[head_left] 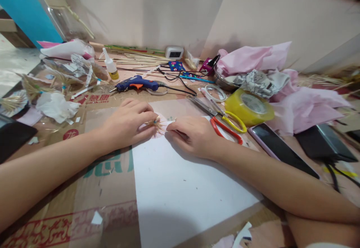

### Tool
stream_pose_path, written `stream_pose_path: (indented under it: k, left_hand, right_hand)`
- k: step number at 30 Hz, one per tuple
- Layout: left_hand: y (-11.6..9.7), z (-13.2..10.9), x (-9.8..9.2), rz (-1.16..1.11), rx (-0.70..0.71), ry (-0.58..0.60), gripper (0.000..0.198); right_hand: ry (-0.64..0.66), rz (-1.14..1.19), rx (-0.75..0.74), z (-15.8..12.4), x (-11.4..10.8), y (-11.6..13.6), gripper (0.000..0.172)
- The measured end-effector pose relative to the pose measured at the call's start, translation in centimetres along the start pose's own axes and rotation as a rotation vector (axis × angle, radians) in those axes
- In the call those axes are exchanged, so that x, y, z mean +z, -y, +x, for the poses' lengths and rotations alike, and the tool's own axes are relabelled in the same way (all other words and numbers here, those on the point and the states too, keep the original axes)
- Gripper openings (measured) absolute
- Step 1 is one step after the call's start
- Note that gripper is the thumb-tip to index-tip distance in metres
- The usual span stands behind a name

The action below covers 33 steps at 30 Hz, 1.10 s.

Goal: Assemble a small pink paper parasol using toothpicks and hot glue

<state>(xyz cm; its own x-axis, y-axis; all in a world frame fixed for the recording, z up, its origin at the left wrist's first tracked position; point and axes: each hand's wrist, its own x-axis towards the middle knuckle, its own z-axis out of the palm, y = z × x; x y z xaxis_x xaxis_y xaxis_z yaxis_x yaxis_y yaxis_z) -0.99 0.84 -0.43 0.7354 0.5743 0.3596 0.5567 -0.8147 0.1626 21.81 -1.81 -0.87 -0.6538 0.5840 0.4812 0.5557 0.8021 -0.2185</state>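
My left hand (pixel 128 122) is closed around a small fan of thin sticks (pixel 156 123), bound with a bit of blue at its middle. Under the fan lies a round pale pink paper (pixel 156 136), partly covered by my fingers. Just right of it, my right hand (pixel 194 135) pinches with thumb and forefinger close to the stick ends; what sits between those fingertips is too small to make out. Both hands rest at the top of a white sheet of paper (pixel 180 188), which lies on printed cardboard (pixel 109 199).
Behind my hands lie a blue glue gun (pixel 136 84) and a glue bottle (pixel 111 66). Scissors (pixel 206 107), red-handled pliers (pixel 226 130), yellow tape (pixel 249 107) and a phone (pixel 281 148) are at right. Similar stick fans (pixel 63 77) and a crumpled tissue (pixel 57 105) sit left.
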Motion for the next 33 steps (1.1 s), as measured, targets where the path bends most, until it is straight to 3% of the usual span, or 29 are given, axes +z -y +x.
stream_pose_path:
  k: [20, 26, 33]
  left_hand:
    - [-0.08, 0.06, 0.03, 0.005, 0.0, -0.003, 0.021]
    - [0.02, 0.04, -0.02, -0.027, 0.023, -0.014, 0.02]
    - [-0.05, 0.1, 0.09, -0.008, 0.025, -0.012, 0.021]
  right_hand:
    - [-0.002, 0.013, -0.088, 0.06, -0.14, -0.15, 0.018]
    - [0.035, 0.112, -0.146, -0.03, -0.39, -0.4, 0.015]
    - [0.021, 0.079, -0.009, -0.09, -0.17, -0.63, 0.012]
